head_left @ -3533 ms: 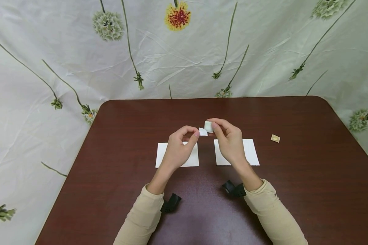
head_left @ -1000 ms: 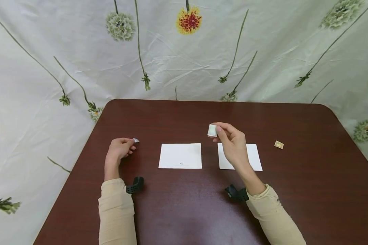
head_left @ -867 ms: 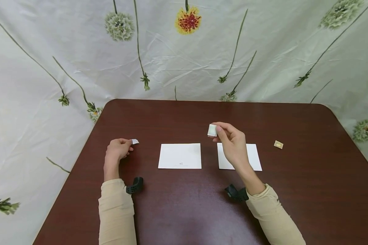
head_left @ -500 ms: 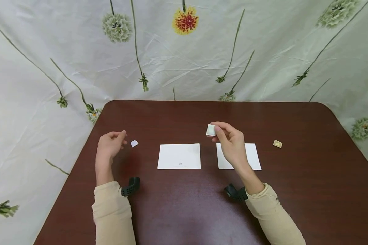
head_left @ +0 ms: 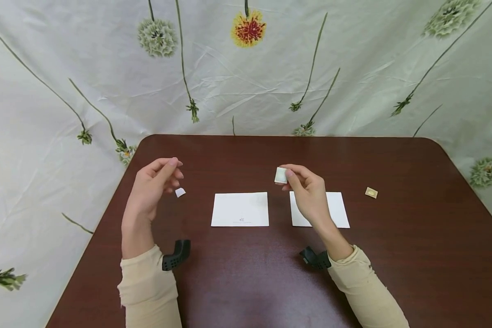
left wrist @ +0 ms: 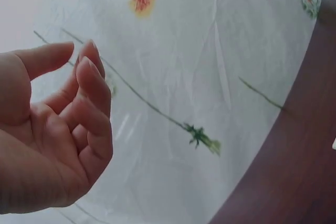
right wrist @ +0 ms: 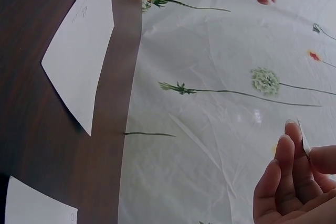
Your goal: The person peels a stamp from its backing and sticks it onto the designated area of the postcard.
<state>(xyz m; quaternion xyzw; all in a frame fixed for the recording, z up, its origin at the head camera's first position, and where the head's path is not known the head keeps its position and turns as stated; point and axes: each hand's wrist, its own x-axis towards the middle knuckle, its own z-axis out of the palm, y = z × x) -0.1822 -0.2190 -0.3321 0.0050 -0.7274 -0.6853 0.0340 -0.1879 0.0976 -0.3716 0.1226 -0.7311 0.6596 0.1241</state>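
Note:
My right hand [head_left: 310,195] pinches a small, pale square piece [head_left: 280,175] between thumb and fingers, above the far edge of the right-hand white card [head_left: 337,210]. In the right wrist view the square piece [right wrist: 304,139] appears nearly edge-on, as a thin sliver. At the left, my left hand [head_left: 146,189] is raised with its fingers loosely bent and nothing in them; the left wrist view shows the thumb apart from the fingertips. A small white paper scrap [head_left: 180,192] lies on the table just right of that hand.
Another white card [head_left: 239,207], with small faint print near its lower edge, lies at the middle of the dark brown table [head_left: 246,273]. Farther right is a small tan square [head_left: 371,192] with a round mark. Behind the table hangs a flower-patterned white cloth [head_left: 213,68].
The hands, earlier together with the scrap and square piece, have parted. My left hand carried the scrap left, let it go on the table, then rose. The right hand keeps its pinch, nearly still.

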